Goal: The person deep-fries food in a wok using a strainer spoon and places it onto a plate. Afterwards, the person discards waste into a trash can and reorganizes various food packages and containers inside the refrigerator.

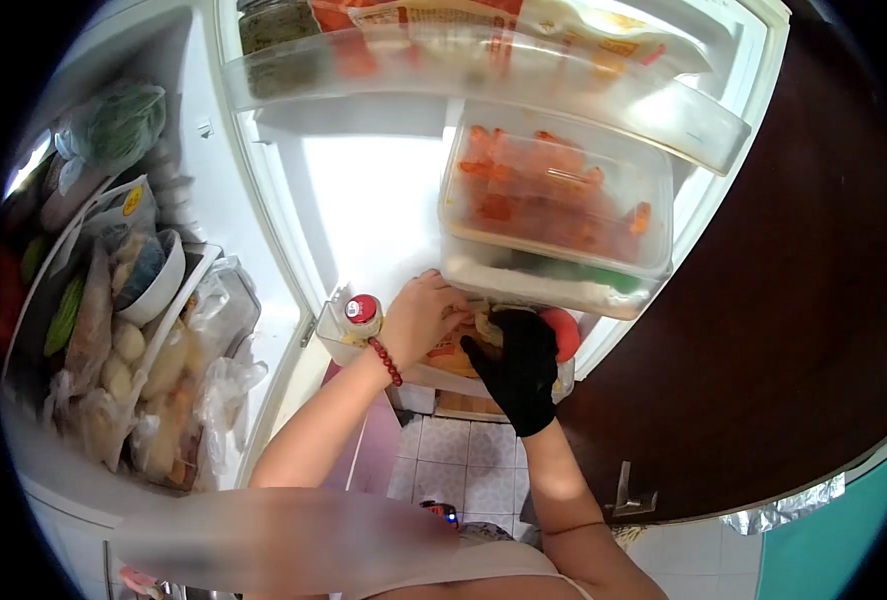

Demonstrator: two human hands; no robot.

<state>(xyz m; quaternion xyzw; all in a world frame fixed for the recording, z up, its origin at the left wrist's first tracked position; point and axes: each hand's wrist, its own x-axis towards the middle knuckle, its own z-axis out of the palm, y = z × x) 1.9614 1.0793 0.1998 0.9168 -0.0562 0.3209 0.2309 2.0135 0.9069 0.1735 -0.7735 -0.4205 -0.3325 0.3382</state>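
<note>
My bare left hand [426,318], with a red bead bracelet at the wrist, reaches into the lower door shelf of an open fridge. Its fingers are bent down onto the top of an orange and yellow plastic bag [449,358]. My right hand [516,365], in a black glove, is at the bag's other side, thumb and fingers curled round its yellowish top. The bag's contents cannot be made out. A jar with a red lid [363,309] stands left of my left hand. A round red thing [564,335] shows beside the glove.
Above my hands, a clear box of orange-red food [559,200] sits in the door. A higher door shelf [484,75] holds packets. At left, the fridge drawer [179,330] is full of bagged vegetables and a white bowl [159,285]. A dark brown panel [754,300] stands right, tiled floor [464,465] below.
</note>
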